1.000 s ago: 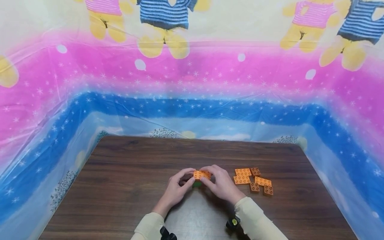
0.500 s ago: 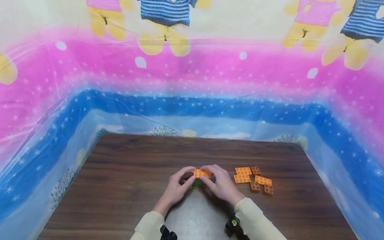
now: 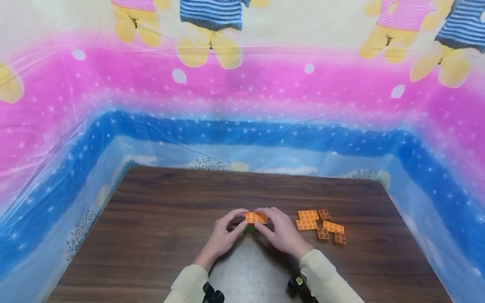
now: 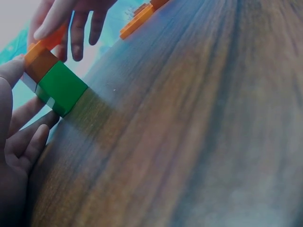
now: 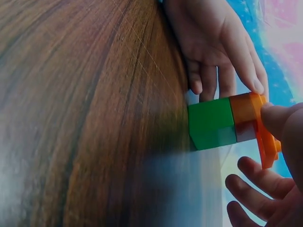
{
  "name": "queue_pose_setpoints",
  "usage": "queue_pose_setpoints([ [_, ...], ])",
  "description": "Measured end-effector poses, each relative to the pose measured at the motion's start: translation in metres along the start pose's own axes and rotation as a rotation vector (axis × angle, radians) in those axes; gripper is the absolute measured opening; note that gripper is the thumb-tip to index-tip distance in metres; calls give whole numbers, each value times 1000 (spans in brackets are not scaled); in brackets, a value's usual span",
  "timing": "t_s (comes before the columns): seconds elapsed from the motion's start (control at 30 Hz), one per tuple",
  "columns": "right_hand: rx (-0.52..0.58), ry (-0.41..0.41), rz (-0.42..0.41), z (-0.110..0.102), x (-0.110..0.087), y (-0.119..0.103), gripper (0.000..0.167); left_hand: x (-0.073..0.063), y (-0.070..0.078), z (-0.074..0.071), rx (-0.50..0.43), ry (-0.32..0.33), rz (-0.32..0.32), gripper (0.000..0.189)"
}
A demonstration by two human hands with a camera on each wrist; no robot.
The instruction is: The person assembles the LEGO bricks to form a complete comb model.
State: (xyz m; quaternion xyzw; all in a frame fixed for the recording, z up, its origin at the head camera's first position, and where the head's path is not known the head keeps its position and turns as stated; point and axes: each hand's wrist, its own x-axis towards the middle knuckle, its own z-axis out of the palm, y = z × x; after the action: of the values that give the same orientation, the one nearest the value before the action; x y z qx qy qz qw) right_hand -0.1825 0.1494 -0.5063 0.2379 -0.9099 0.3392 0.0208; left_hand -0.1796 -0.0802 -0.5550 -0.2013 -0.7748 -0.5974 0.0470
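A small stack of toy building bricks stands on the table between the hands. At its bottom is a green brick (image 4: 62,87), with a darker orange-brown brick (image 5: 243,105) above it and a flat, studded orange brick (image 3: 256,218) on top. My left hand (image 3: 223,236) pinches the upper part of the stack from the left, thumb in front and forefinger behind. From the other side, my right hand (image 3: 282,234) pinches the flat orange brick, its thumb on the near edge. The remaining fingers of both hands spread loosely beside the stack.
Right of the hands lie several loose bricks: flat orange ones (image 3: 307,224) and smaller orange-brown ones (image 3: 323,234). The dark wooden table (image 3: 151,210) ends at a patterned cloth (image 3: 242,134) hung around its back and sides. Dark wrist cameras (image 3: 297,282) sit below the sleeves.
Both hands keep the same hold on the stack. The head view has tilted slightly, so everything sits a little higher in it.
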Motion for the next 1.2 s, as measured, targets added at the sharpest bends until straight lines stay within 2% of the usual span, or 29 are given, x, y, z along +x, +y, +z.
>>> queue_pose_setpoints([
  [0.17, -3, 4, 40, -8, -10, 4, 57, -1, 0, 1, 14, -8, -22, 35],
  [0.27, -20, 13, 55, -13, -17, 8, 60, -1, 0, 2, 13, -4, -32, 35],
  [0.43, -52, 18, 74, -26, -31, 13, 57, 0, 1, 2, 7, 6, -41, 37],
  [0.57, -128, 43, 92, -37, -43, 21, 53, 0, 1, 1, -5, 4, -43, 36],
  [0.93, -306, 140, 133, -60, -72, 55, 48, 2, 2, 1, -11, 12, -54, 34],
  [1.2, -347, 183, 168, -71, -90, 75, 51, 1, 3, 1, -12, 1, -80, 34],
])
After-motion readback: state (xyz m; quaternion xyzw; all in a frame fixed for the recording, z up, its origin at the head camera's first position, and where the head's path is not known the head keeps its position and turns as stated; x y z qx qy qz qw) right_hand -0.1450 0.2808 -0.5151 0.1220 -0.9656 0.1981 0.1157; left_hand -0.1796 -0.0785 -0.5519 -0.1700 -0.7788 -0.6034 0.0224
